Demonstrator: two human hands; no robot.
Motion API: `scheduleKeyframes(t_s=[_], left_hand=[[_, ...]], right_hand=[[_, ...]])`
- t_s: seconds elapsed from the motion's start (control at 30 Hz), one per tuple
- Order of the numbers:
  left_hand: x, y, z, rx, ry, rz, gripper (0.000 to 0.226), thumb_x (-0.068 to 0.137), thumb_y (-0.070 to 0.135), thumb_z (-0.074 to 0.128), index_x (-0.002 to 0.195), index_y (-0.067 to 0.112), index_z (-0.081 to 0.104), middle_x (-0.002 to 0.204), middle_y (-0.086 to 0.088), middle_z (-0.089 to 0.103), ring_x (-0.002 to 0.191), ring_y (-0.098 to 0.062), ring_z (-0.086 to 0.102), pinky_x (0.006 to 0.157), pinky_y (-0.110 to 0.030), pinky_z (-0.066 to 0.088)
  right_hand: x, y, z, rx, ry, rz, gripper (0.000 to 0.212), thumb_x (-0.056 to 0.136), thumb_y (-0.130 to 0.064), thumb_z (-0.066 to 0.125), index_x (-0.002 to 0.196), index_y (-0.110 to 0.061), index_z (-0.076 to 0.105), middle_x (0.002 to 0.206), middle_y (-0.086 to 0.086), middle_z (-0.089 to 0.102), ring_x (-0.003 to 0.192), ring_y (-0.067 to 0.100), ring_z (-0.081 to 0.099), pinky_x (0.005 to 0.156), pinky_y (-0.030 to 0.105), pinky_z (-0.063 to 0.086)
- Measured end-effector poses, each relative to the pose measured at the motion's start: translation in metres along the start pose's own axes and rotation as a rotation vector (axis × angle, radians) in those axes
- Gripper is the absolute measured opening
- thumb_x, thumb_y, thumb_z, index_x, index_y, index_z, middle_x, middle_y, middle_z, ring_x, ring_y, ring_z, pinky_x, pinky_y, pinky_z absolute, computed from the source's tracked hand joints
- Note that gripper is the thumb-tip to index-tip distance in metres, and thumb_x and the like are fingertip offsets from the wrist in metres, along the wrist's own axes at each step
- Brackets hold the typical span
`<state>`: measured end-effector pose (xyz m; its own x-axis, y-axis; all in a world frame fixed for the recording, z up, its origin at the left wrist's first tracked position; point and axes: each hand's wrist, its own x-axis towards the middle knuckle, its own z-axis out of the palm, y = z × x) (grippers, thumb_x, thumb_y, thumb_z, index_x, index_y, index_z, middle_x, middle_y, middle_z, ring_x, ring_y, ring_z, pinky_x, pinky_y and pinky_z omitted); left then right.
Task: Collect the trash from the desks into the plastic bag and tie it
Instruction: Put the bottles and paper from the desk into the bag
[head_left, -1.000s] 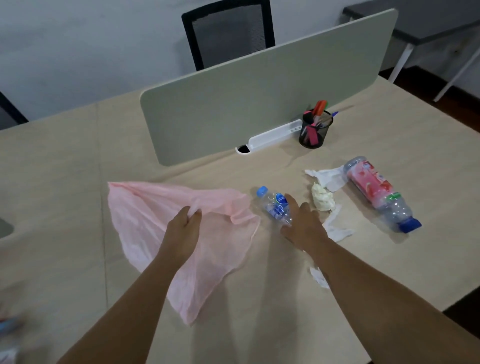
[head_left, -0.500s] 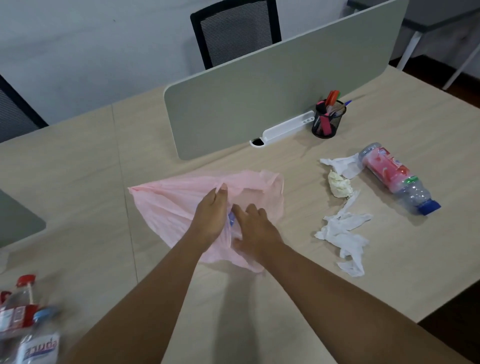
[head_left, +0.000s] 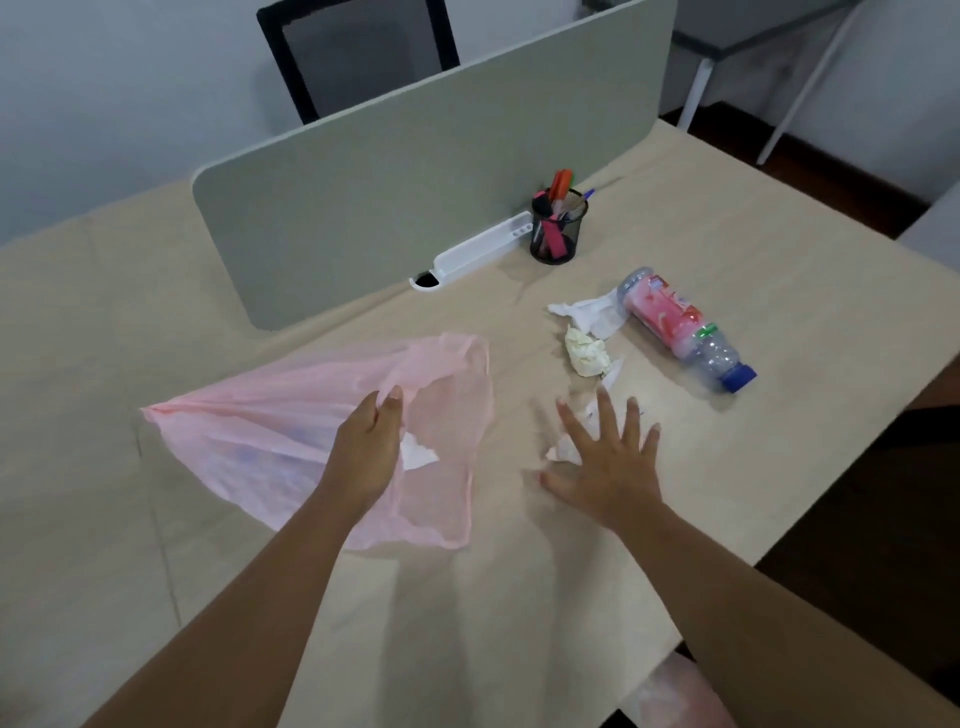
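Right hand spread wide over the crumpled tissues, left hand pinching the pink plastic bag at its mouth.

Tissues look weightless and soft, best scooped by bunching the fingers; the thin bag, limp on the desk, needs its rim held open. The bottle lies well apart.
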<state>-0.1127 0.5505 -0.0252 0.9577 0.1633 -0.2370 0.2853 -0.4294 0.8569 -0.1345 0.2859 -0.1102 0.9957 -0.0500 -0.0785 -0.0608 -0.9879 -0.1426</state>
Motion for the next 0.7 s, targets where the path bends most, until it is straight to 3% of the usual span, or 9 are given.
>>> scheduleKeyframes(t_s=[0.07,0.17,0.23,0.3,0.33,0.43,0.57,0.7], left_hand=[[0.002,-0.001,0.009,0.008,-0.012,-0.003,0.045,0.103,0.043,0.033,0.122,0.011,0.059,0.109,-0.002,0.061,0.097,-0.017,0.054,0.088,-0.03,0.038],[0.007,-0.004,0.025,0.043,-0.023,-0.028,0.038,0.102,0.044,0.034,0.107,0.017,0.06,0.096,0.003,0.061,0.091,-0.017,0.056,0.082,-0.032,0.038],[0.009,-0.005,0.034,0.068,-0.018,-0.044,0.036,0.102,0.043,0.034,0.098,0.017,0.059,0.09,0.005,0.061,0.086,-0.014,0.057,0.076,-0.032,0.04],[0.011,-0.006,0.04,0.07,-0.01,-0.06,0.034,0.103,0.04,0.035,0.096,0.018,0.059,0.09,0.007,0.062,0.087,-0.011,0.057,0.075,-0.031,0.04],[0.011,-0.006,0.042,0.063,-0.006,-0.071,0.032,0.103,0.039,0.035,0.096,0.019,0.059,0.089,0.008,0.061,0.086,-0.01,0.057,0.076,-0.032,0.039],[0.011,-0.004,0.042,0.031,0.007,-0.094,0.028,0.103,0.037,0.036,0.099,0.022,0.06,0.086,0.009,0.06,0.083,-0.013,0.056,0.077,-0.032,0.038],[0.007,0.012,0.035,0.029,0.014,-0.076,0.031,0.103,0.039,0.035,0.101,0.022,0.062,0.089,0.009,0.062,0.088,-0.013,0.058,0.08,-0.03,0.041],[0.007,0.037,0.014,0.131,0.01,0.004,0.04,0.104,0.042,0.03,0.081,0.023,0.056,0.076,0.005,0.057,0.074,-0.01,0.053,0.073,-0.025,0.042]], right_hand=[[0.002,0.025,0.008,-0.041,-0.037,0.025,0.105,0.058,-0.093,0.034,0.149,-0.041,0.025,0.159,0.016,0.018,0.141,0.051,0.018,0.101,0.074,0.024],[0.016,0.032,0.016,-0.042,-0.092,-0.002,0.103,0.062,-0.092,0.037,0.15,-0.045,0.014,0.162,0.012,0.004,0.144,0.048,0.007,0.107,0.068,0.017],[0.024,0.029,0.021,-0.033,-0.036,-0.053,0.087,0.072,-0.083,0.043,0.147,-0.045,0.027,0.159,0.012,0.02,0.142,0.046,0.021,0.107,0.062,0.024],[0.026,0.029,0.028,-0.018,0.124,-0.102,0.058,0.084,-0.066,0.049,0.129,-0.031,0.055,0.134,0.012,0.052,0.12,0.041,0.05,0.093,0.051,0.039],[0.024,0.03,0.034,-0.012,0.227,-0.121,0.042,0.09,-0.055,0.051,0.114,-0.022,0.062,0.114,0.011,0.059,0.101,0.037,0.058,0.081,0.045,0.043],[0.017,0.025,0.045,0.07,0.45,-0.213,0.019,0.099,-0.026,0.048,0.087,-0.013,0.056,0.077,0.008,0.054,0.067,0.03,0.055,0.062,0.04,0.043],[0.036,-0.022,0.024,0.2,0.374,-0.443,0.017,0.094,-0.021,0.042,0.083,-0.014,0.052,0.074,0.006,0.056,0.066,0.029,0.055,0.06,0.037,0.043],[0.05,-0.099,-0.012,0.331,0.28,-0.695,0.017,0.088,-0.025,0.047,0.089,-0.011,0.057,0.08,0.01,0.059,0.073,0.03,0.056,0.065,0.037,0.043]])
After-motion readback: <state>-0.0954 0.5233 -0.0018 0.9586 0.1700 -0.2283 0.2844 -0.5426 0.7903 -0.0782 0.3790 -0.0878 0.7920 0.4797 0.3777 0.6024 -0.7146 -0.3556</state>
